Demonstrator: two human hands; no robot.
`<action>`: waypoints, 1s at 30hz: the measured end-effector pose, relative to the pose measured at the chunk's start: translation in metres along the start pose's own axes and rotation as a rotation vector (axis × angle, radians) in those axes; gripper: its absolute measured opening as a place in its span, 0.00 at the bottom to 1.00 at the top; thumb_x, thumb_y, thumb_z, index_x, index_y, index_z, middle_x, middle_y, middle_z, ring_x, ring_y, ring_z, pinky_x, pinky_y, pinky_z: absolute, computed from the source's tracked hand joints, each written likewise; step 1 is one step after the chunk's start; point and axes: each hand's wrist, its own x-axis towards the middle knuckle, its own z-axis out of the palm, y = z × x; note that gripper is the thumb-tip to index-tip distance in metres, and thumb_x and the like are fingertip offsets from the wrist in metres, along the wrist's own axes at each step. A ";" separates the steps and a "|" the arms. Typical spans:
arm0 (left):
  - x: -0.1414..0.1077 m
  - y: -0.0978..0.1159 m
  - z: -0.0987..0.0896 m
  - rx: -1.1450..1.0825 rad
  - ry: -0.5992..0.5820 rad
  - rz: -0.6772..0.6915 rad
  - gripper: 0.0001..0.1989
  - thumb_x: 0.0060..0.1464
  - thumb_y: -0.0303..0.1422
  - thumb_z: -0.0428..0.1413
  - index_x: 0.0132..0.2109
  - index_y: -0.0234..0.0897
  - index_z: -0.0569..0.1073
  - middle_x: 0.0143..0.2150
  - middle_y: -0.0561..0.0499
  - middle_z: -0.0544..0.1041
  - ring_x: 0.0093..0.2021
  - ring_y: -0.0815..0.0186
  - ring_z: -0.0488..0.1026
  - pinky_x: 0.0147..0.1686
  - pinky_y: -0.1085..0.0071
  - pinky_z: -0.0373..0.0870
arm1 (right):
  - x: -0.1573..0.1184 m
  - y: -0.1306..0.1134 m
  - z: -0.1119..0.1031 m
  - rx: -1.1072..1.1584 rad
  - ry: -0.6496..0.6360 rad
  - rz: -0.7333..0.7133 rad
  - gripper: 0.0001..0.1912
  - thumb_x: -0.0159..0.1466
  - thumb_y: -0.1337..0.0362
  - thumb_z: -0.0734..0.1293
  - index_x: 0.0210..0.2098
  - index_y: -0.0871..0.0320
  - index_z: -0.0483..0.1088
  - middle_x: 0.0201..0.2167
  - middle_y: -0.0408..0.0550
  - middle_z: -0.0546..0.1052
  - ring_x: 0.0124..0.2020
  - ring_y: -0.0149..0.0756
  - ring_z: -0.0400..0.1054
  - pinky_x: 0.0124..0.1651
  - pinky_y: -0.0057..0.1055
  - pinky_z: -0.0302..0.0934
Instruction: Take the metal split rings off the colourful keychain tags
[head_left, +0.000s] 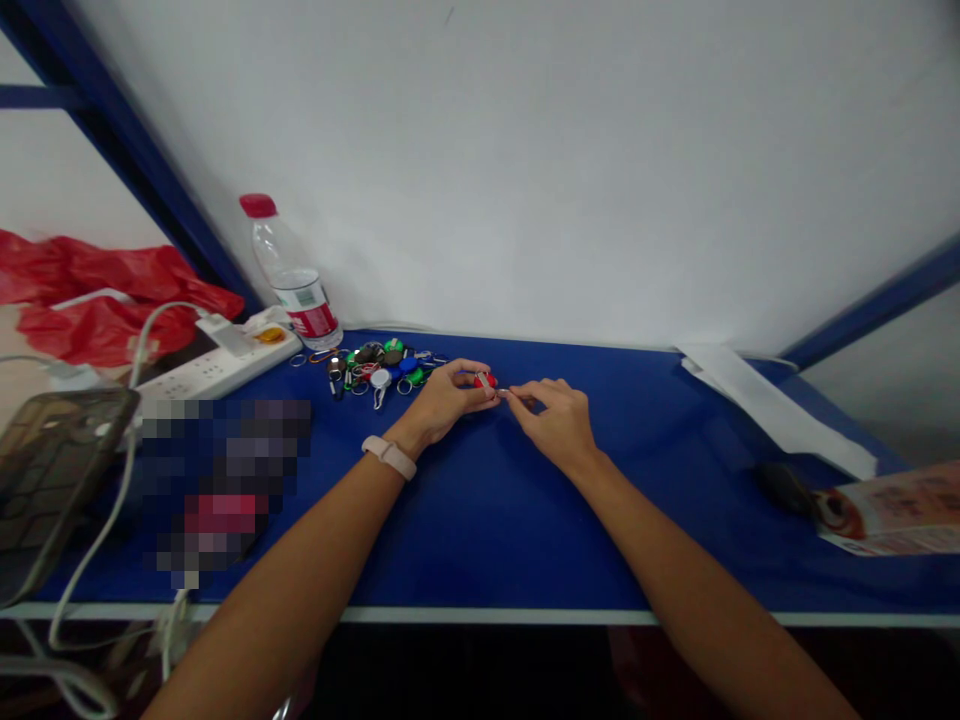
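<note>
My left hand (448,398) pinches a small red key tag (485,381) between its fingertips and thumb. A white band (389,457) circles that wrist. My right hand (555,425) comes in from the right, and its fingertips hold a thin metal piece (502,393), probably a split ring, against the red tag. The piece is too small to make out exactly. Just left of my hands, a heap of colourful key tags and metal rings (373,372) lies on the blue tabletop (480,530).
A capped water bottle (294,275) and a white power strip (221,362) with cables stand at the back left, near a red plastic bag (105,300). A phone in a dark case (52,485) lies at the left. White paper (780,410), a dark object (784,490) and a leaflet (892,510) lie at the right.
</note>
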 end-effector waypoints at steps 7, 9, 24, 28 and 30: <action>-0.001 0.001 0.002 0.010 -0.006 0.002 0.22 0.45 0.18 0.68 0.47 0.31 0.71 0.36 0.52 0.79 0.36 0.65 0.82 0.51 0.57 0.79 | 0.000 -0.002 0.000 0.042 -0.021 0.042 0.10 0.66 0.63 0.69 0.28 0.57 0.79 0.22 0.45 0.79 0.23 0.36 0.71 0.35 0.34 0.61; -0.001 0.000 0.002 0.017 -0.006 0.005 0.22 0.45 0.18 0.67 0.47 0.31 0.71 0.36 0.52 0.79 0.36 0.65 0.82 0.50 0.58 0.78 | -0.001 -0.003 0.000 0.098 -0.030 0.103 0.10 0.65 0.62 0.70 0.29 0.57 0.80 0.24 0.46 0.81 0.24 0.37 0.73 0.37 0.36 0.62; -0.004 0.007 0.004 0.272 -0.112 0.095 0.26 0.43 0.26 0.71 0.50 0.34 0.73 0.38 0.50 0.79 0.37 0.67 0.78 0.45 0.62 0.76 | 0.004 -0.005 0.006 0.803 -0.045 0.691 0.10 0.56 0.55 0.75 0.30 0.55 0.82 0.29 0.47 0.83 0.31 0.39 0.76 0.37 0.34 0.68; -0.005 0.010 0.005 0.287 -0.160 0.204 0.25 0.42 0.30 0.72 0.49 0.37 0.76 0.50 0.44 0.80 0.52 0.58 0.77 0.56 0.53 0.72 | 0.006 -0.005 0.004 0.823 -0.028 0.716 0.10 0.55 0.54 0.76 0.29 0.55 0.82 0.29 0.47 0.83 0.31 0.39 0.76 0.37 0.35 0.67; -0.005 0.011 0.005 0.362 -0.168 0.271 0.18 0.44 0.33 0.71 0.44 0.37 0.79 0.54 0.43 0.78 0.58 0.55 0.74 0.60 0.50 0.68 | 0.006 -0.005 0.004 0.832 -0.028 0.709 0.11 0.56 0.54 0.75 0.30 0.55 0.82 0.29 0.47 0.83 0.31 0.39 0.76 0.38 0.35 0.68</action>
